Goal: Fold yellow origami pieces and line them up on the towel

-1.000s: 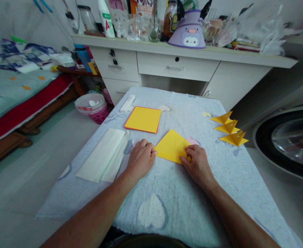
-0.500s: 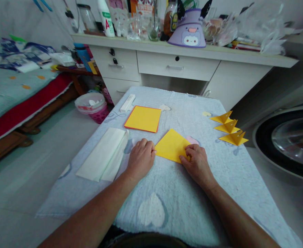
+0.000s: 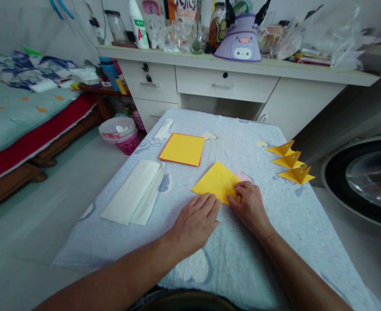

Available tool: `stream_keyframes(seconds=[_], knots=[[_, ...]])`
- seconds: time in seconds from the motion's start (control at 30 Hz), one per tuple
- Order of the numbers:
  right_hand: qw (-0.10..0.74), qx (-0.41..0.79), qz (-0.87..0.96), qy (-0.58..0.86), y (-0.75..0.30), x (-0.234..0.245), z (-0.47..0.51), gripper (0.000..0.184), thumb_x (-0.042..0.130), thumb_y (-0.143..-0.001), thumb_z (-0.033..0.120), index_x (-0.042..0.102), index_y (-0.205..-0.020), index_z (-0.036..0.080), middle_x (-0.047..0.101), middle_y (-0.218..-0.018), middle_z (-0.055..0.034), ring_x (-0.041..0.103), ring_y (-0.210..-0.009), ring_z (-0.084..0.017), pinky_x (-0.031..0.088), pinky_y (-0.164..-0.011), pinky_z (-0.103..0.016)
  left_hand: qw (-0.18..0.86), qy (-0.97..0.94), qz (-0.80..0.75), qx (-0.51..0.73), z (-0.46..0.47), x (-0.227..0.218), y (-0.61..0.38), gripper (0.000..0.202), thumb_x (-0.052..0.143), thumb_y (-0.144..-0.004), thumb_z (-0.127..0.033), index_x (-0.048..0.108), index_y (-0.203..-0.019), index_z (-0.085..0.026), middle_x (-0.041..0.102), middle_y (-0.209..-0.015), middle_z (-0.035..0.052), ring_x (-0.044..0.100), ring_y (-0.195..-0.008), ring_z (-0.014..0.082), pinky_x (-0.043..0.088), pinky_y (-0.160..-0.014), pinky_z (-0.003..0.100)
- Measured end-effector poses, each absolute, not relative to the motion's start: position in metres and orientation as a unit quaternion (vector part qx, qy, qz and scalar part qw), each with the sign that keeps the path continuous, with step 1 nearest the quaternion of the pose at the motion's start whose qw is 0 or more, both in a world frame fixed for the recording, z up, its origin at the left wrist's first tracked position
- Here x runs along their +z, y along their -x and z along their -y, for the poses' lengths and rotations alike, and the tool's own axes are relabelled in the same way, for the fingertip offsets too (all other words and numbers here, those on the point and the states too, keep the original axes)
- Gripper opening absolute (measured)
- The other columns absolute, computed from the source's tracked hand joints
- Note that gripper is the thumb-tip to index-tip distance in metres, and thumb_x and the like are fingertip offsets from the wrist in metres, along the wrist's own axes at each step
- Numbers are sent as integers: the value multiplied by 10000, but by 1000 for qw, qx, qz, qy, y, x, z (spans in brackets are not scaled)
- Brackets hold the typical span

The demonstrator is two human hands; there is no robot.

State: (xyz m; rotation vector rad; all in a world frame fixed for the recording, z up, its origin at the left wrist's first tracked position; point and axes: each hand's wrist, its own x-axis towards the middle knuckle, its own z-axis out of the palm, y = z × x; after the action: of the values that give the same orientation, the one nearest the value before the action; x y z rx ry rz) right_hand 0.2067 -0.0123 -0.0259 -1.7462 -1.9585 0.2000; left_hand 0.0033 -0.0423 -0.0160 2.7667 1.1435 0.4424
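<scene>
A folded yellow paper sheet (image 3: pixel 216 180) lies on the pale blue cloth covering the table (image 3: pixel 229 255). My right hand (image 3: pixel 249 204) pinches the sheet's near right corner, fingers curled. My left hand (image 3: pixel 197 221) lies flat on the cloth with fingers stretched out, its fingertips touching the sheet's near left edge. A stack of yellow square papers (image 3: pixel 183 149) sits beyond the sheet. Three folded yellow paper shapes (image 3: pixel 290 163) stand in a row at the table's right edge.
A folded white cloth (image 3: pixel 136 192) lies at the left, a white tube (image 3: pixel 163 129) at the far left corner. Behind stands a cluttered white desk (image 3: pixel 229 82), a pink bin (image 3: pixel 120 133) and a bed (image 3: pixel 18 116) at left, a washing machine door (image 3: pixel 368 177) at right.
My left hand has slid back toward me and to the right, opening from a loose fist at the sheet's left corner to flat fingers. The right hand has kept its hold.
</scene>
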Motion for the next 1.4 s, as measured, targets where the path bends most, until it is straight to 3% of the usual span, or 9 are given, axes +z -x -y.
stream_keyframes(seconds=[0.17,0.5,0.83,1.4], knots=[[250,76,723,639,-208,-26,12,181,643,-758,245,514,-634,217,618,-953,-102,545,-927,-269,422,-828,-422,65,-906,-400,118,51,-19,2,599,557,-911,-467,402,-1386,-137,405,-1505,145,342,-1412,267,270,-1169,408],[241,76,725,641,-210,-28,10,178,646,-746,267,520,-630,216,623,-942,-98,553,-920,-269,418,-822,-415,97,-892,-430,97,48,-16,17,739,511,-891,-580,293,-1465,-169,289,-1570,131,234,-1463,247,203,-1187,427],[236,63,728,640,-211,-31,10,158,647,-753,259,540,-652,201,625,-934,-96,553,-925,-261,405,-811,-397,103,-895,-432,38,44,-10,20,758,480,-898,-585,253,-1487,-164,221,-1596,112,170,-1480,245,152,-1194,416],[239,63,732,635,-211,-31,10,178,644,-759,262,523,-641,207,624,-935,-94,549,-916,-255,405,-818,-396,92,-891,-443,35,45,-11,21,759,504,-887,-587,287,-1488,-176,224,-1599,74,118,-1484,299,171,-1182,446]])
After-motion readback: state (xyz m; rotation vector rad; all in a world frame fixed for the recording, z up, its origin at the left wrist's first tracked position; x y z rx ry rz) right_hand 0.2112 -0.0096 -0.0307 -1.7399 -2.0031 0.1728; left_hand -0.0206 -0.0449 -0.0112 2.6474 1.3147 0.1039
